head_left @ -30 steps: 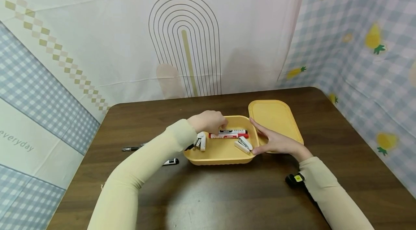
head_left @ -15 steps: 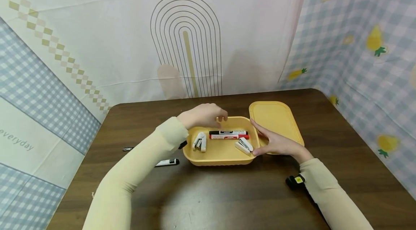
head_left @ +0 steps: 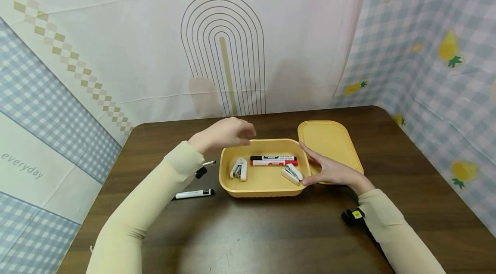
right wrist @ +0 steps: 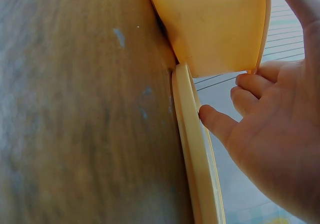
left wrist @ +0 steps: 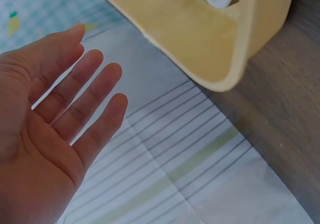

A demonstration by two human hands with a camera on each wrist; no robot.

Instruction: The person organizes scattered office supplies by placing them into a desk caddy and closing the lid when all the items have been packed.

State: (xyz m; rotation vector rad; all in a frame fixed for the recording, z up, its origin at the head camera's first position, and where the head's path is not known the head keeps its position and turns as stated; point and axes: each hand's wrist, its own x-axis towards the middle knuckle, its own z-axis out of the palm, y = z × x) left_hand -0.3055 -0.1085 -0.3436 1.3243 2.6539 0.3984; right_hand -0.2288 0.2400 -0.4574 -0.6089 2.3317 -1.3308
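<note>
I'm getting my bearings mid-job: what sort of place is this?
Probably a makeshift indoor work corner: a brown table set against creased, printed sheets, with a yellow box of markers and staplers on it.

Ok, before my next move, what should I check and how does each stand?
1. Left hand free: ok, holds nothing.
2. Right hand at box: ok, spread across its right end.
3. Box upright: ok.
4. Lid off: ok, on the table beside the box.
5. White marker in box: not ok, on the table left of it.
6. What lies behind left sleeve: cannot tell; a pen-like item shows only partly.
</note>
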